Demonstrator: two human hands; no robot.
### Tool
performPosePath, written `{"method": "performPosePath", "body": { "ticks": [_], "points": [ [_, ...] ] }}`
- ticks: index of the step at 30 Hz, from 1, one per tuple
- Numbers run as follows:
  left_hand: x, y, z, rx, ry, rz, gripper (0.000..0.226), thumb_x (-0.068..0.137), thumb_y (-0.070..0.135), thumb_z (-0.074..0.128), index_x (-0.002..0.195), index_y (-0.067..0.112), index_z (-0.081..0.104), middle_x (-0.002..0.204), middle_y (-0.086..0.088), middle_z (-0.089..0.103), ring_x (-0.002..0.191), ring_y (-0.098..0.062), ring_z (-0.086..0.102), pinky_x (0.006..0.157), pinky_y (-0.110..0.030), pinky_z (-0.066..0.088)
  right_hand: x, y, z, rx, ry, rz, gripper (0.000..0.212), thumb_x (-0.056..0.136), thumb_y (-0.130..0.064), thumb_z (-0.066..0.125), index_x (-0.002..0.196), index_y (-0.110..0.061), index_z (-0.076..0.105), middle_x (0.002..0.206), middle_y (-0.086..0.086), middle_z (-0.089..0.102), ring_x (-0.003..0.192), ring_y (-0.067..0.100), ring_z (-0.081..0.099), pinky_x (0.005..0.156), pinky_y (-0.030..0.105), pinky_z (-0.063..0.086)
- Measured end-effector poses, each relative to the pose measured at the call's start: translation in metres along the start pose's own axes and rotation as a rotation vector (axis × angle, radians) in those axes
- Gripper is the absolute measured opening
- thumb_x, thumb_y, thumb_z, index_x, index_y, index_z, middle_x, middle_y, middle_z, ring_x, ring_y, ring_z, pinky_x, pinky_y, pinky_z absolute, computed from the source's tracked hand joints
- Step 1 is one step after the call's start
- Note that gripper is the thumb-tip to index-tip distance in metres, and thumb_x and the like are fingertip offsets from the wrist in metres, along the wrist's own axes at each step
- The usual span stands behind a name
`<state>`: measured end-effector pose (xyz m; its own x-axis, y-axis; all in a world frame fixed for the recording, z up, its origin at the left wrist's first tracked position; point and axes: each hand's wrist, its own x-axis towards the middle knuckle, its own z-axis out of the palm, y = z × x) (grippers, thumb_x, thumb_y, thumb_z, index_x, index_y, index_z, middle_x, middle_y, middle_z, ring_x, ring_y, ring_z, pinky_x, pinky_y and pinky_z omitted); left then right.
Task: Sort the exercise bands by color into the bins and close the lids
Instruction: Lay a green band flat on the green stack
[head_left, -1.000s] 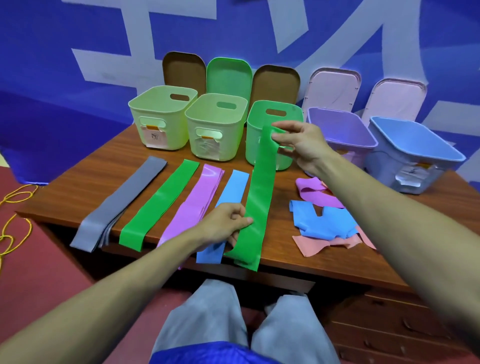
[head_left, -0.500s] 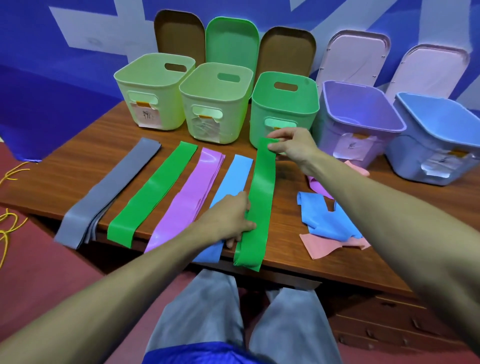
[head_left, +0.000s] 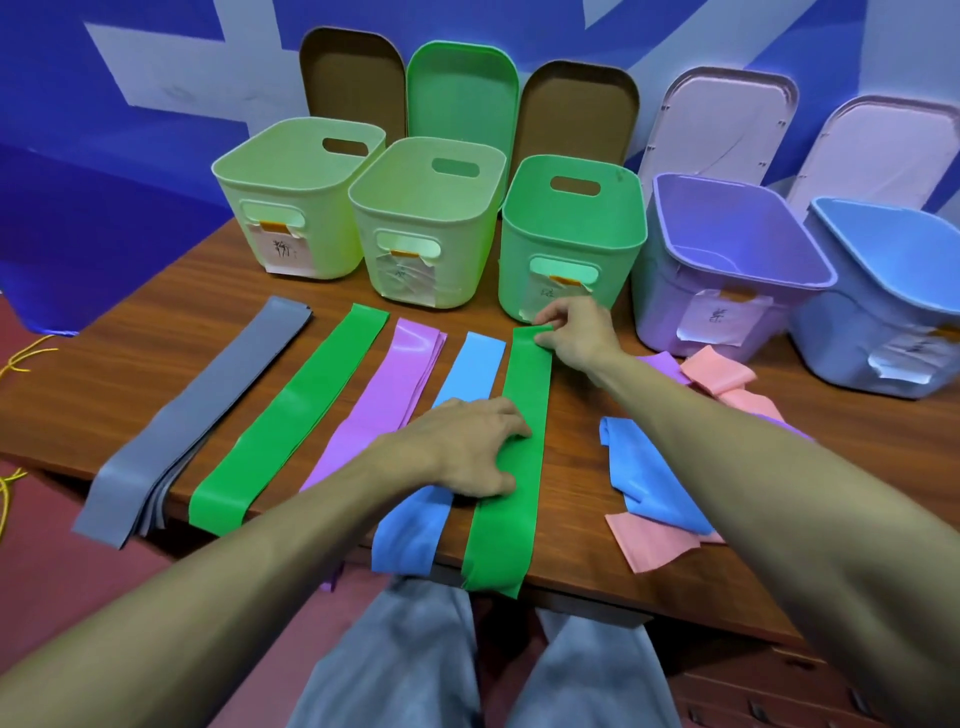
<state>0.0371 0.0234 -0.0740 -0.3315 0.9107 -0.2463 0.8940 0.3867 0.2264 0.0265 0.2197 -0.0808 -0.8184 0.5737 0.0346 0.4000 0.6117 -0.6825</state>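
Centre frame: long flat green rubber exercise band (head_left: 524, 389) lies on brown wooden counter (head_left: 576, 467), near end hanging over the edge. Fingers of right hand (head_left: 576, 332) pinch its far end, just below the green plastic bin (head_left: 566, 244). Fingers of left hand (head_left: 467, 447), spread, press its middle flat. Light blue rubber band (head_left: 470, 374) alongside, left.

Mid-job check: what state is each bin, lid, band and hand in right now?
Bins: all five open.
Lids: off, propped upright behind bins.
Rightmost green band: flat, near end overhanging the table.
Left hand: presses its middle.
Right hand: pinches its far end.
Right-side pile: crumpled, unsorted.
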Motion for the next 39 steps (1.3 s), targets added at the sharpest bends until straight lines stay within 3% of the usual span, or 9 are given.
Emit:
{"method": "performPosePath", "body": {
  "ticks": [6,11,14,16,21,24,27,33,39],
  "points": [
    [0.009,-0.005,-0.005,0.000,0.026,0.029,0.054,0.086,0.039,0.062,0.135,0.024,0.047,0.137,0.004,0.043,0.127,-0.016,0.043,0.102,-0.033,0.039,0.000,0.008,0.017,-0.095,0.037,-0.007,0.018,0.082,-0.004,0.067,0.096,-0.015,0.070,0.103,0.010,0.068,0.100,0.021,0.060,0.088,0.024,0.045],
    [0.013,-0.004,-0.002,0.010,0.053,0.037,0.056,0.083,0.041,0.065,0.133,0.022,0.048,0.134,0.002,0.045,0.124,-0.016,0.044,0.103,-0.032,0.039,-0.017,0.008,0.018,-0.317,0.079,-0.126,0.034,0.085,-0.003,0.055,0.116,-0.016,0.062,0.122,0.011,0.054,0.119,0.028,0.050,0.098,0.039,0.044],
    [0.012,-0.004,-0.001,0.024,0.068,0.027,0.056,0.084,0.041,0.063,0.134,0.023,0.047,0.136,0.002,0.044,0.126,-0.016,0.043,0.102,-0.032,0.037,-0.044,0.005,0.009,-0.218,0.140,-0.169,0.030,0.082,-0.009,0.058,0.112,-0.015,0.063,0.114,0.008,0.057,0.111,0.024,0.054,0.091,0.032,0.044],
    [0.011,-0.003,0.001,0.030,0.080,0.032,0.056,0.084,0.040,0.061,0.135,0.022,0.047,0.137,0.002,0.044,0.127,-0.017,0.043,0.103,-0.032,0.036,-0.077,0.004,0.000,-0.092,0.141,-0.184,0.023,0.081,-0.011,0.062,0.103,-0.017,0.064,0.096,0.001,0.062,0.090,0.016,0.057,0.077,0.023,0.041],
    [0.003,-0.005,0.006,0.015,0.063,0.043,0.060,0.086,0.044,0.057,0.140,0.021,0.042,0.144,0.001,0.039,0.131,-0.018,0.041,0.108,-0.034,0.035,-0.180,0.012,-0.013,0.229,-0.033,-0.198,0.008,0.081,-0.010,0.070,0.079,-0.017,0.066,0.067,-0.007,0.060,0.060,0.002,0.049,0.057,0.009,0.038],
    [-0.004,-0.007,0.011,-0.002,-0.043,0.023,0.072,0.087,0.049,0.055,0.148,0.024,0.026,0.156,0.005,0.020,0.141,-0.016,0.028,0.114,-0.035,0.028,-0.207,0.024,-0.004,0.211,-0.170,-0.246,0.009,0.079,-0.012,0.073,0.078,-0.020,0.068,0.069,-0.010,0.060,0.063,0.002,0.053,0.059,0.008,0.038],
    [-0.009,-0.005,0.015,0.004,-0.092,-0.006,0.079,0.087,0.050,0.055,0.151,0.026,0.015,0.160,0.007,0.008,0.146,-0.014,0.015,0.118,-0.033,0.019,-0.215,0.036,0.004,0.165,-0.166,-0.288,0.009,0.078,-0.010,0.073,0.084,-0.016,0.071,0.077,-0.010,0.061,0.070,0.001,0.056,0.064,0.006,0.037],
    [-0.008,0.009,0.009,0.015,-0.045,-0.040,0.078,0.084,0.044,0.059,0.148,0.019,0.023,0.154,0.000,0.021,0.139,-0.022,0.029,0.113,-0.040,0.030,-0.217,0.037,0.009,-0.008,-0.167,-0.350,0.013,0.081,-0.018,0.070,0.093,-0.021,0.072,0.091,-0.005,0.059,0.081,0.000,0.052,0.070,0.005,0.033],
    [0.010,0.016,0.003,0.003,0.077,-0.100,0.051,0.087,0.046,0.056,0.130,0.019,0.046,0.134,-0.004,0.041,0.126,-0.021,0.040,0.105,-0.038,0.034,-0.210,0.033,-0.010,-0.057,-0.202,-0.389,0.014,0.086,-0.018,0.066,0.098,-0.018,0.073,0.097,-0.006,0.062,0.078,-0.013,0.050,0.070,0.001,0.032]
  ]
}}
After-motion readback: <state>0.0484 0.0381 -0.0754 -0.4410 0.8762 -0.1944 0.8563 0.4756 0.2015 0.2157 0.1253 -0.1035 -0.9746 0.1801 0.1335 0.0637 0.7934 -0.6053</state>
